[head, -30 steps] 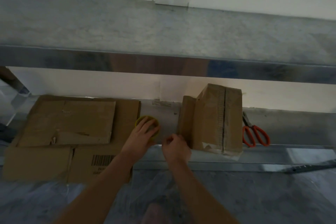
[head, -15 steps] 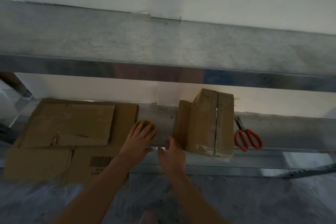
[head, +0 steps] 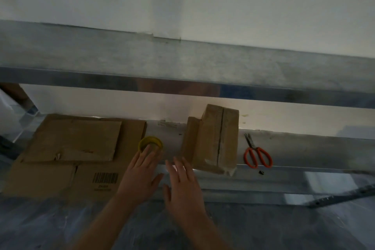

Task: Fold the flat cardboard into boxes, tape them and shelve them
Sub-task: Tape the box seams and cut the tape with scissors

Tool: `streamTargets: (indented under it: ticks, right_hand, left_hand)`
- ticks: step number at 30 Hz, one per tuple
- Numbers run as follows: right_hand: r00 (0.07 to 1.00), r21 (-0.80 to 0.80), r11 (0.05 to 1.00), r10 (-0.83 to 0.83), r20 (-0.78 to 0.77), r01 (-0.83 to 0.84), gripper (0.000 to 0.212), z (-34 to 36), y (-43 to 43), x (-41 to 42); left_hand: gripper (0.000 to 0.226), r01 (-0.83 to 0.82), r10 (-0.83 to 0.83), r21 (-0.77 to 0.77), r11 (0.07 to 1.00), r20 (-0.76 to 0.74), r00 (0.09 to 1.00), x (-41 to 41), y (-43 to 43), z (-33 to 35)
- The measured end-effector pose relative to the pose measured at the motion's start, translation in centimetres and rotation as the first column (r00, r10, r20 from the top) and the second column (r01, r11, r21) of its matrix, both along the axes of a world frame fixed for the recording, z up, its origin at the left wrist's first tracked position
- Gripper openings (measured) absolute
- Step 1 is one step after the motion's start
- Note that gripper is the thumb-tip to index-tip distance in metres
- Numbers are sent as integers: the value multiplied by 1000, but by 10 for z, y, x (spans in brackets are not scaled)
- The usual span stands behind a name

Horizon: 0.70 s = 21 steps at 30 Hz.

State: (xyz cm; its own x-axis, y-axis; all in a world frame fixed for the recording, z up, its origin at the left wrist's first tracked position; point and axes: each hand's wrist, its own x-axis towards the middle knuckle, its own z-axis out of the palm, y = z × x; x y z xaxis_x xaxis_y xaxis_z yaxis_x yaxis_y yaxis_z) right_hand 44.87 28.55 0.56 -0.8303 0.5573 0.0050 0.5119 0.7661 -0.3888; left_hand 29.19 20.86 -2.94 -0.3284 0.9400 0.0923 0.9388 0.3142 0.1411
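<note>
On the lower shelf (head: 304, 148), box (head: 215, 140): stands taped, seam toward me.
Flat cardboard (head: 73, 140): stacked left, ready for my next fold.
Tape roll (head: 151, 142): between them, kept handy.
Left hand (head: 140, 176): spread, fingertips at the roll.
Right hand (head: 184, 184): spread, empty, beside the box.

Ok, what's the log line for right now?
left hand: open, fingertips at tape roll | right hand: open, near taped box | flat cardboard: far left | scissors: right of box
</note>
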Motion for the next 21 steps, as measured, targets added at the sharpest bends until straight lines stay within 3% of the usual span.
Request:
streamTargets:
  ticks: [3,7,12,18,21]
  right_hand:
    - [999,252,968,15,-45,-3,59,21,9,27]
    - [998,313,948,-50,-26,55,60,27,47,70]
    - [987,215,966,-154,44,141,63,14,89,113]
    - [961,-22,961,-276,23,276,65,-12,97,133]
    - [964,-121,957,-266,-7,263,71,-19,99,132]
  left_hand:
    - [74,-10,11,13,1000,-43,999,23,3,17]
    - [62,63,-58,65,996,-82,995,58,23,36]
    - [66,87,-86,46,995,-17,996,99,43,34]
    - [73,-15,5,53,999,176,984,117,44,14]
    - [73,-70,29,102,992,363,931,118,53,13]
